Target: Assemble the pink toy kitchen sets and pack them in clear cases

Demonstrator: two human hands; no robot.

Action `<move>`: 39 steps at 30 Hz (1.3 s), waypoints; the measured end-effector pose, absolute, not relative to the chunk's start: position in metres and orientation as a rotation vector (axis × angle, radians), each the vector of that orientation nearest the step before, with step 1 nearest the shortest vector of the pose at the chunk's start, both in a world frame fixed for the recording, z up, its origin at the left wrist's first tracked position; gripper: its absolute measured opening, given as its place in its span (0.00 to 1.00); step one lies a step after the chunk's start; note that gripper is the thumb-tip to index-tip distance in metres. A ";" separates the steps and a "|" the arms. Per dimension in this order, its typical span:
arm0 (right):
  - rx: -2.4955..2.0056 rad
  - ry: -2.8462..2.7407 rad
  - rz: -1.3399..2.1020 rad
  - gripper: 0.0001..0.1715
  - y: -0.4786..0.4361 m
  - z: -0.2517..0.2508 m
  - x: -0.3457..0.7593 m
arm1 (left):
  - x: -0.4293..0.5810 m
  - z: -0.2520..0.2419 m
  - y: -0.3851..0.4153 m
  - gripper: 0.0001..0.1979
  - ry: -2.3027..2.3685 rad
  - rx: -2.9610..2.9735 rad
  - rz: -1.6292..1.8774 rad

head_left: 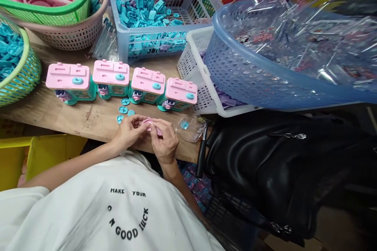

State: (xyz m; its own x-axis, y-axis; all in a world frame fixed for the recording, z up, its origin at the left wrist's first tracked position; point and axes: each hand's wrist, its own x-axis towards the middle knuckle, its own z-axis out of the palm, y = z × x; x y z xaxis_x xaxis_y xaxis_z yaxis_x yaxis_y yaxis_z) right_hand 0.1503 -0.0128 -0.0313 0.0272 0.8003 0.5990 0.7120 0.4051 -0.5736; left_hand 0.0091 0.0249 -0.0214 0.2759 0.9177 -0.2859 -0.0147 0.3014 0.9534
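Note:
Both hands meet at the near edge of the wooden table, closed around a small pink plastic part [148,122]. My left hand [129,130] pinches it from the left, and my right hand [165,139] grips it from the right; fingers cover much of its shape. Just beyond my left hand lie several round turquoise discs [124,110], some with a cross pattern. Behind them stands a row of several toy units with pink tops and turquoise bases, among them a pink-topped toy [147,85] straight ahead. Each top carries a blue oval piece [156,86].
Right of my hands are a clear plastic bag [191,128] and a black-handled hammer [201,153]. A blue basket [235,59] of clear packaging overhangs a white basket [203,98]. Farther back is a clear crate [123,35] of turquoise parts. A black bag [265,157] sits at the right.

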 end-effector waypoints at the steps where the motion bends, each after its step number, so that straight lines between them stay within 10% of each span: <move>1: -1.329 -1.698 0.089 0.07 -0.013 -0.031 0.150 | 0.010 -0.021 0.025 0.21 1.101 1.038 0.841; 7: -1.377 -1.761 0.029 0.06 -0.017 -0.032 0.148 | 0.010 -0.013 0.025 0.08 1.263 1.477 0.860; 29: -1.487 -1.756 -0.006 0.08 -0.027 -0.028 0.137 | 0.009 -0.026 0.019 0.09 1.302 2.348 0.607; 39: -0.983 -1.986 0.062 0.17 0.001 -0.013 0.118 | -0.044 0.009 0.022 0.08 1.471 1.547 0.730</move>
State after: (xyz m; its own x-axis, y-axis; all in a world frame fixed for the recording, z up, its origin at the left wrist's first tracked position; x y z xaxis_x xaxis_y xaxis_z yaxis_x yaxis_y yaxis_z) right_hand 0.1176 0.0005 -0.0134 -0.2867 0.6589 0.6954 0.6143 0.6834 -0.3943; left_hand -0.0438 0.0224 0.0092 0.1348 0.9805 -0.1429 0.4794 0.0617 0.8754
